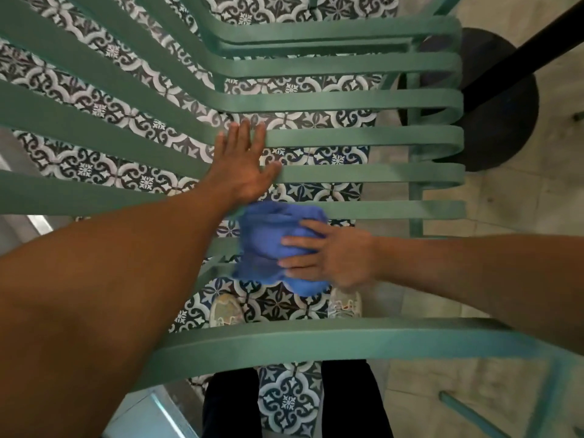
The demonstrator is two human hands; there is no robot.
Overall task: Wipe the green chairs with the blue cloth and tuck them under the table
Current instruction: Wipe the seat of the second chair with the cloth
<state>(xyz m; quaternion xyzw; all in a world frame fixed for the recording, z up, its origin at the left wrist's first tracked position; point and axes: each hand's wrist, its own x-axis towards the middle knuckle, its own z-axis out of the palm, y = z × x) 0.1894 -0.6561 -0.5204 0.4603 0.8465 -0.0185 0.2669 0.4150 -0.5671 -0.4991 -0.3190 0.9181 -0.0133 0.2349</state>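
A green slatted chair (pixel 363 137) fills the view, seen from above, with patterned floor tiles showing between its slats. My left hand (pixel 243 165) lies flat with straight fingers across two slats near the middle of the seat. My right hand (pixel 328 254) presses a crumpled blue cloth (pixel 271 245) onto the slats closer to me, fingers spread over the cloth. The cloth and right hand look slightly blurred. A curved green rail (pixel 316 339) of the chair crosses the view just in front of my legs.
A black round table base (pixel 493 99) with a black post (pixel 521 55) stands on the floor at the upper right, beyond the chair's edge. My shoes (pixel 226 309) stand on the patterned tiles under the slats. Pale floor tiles lie to the right.
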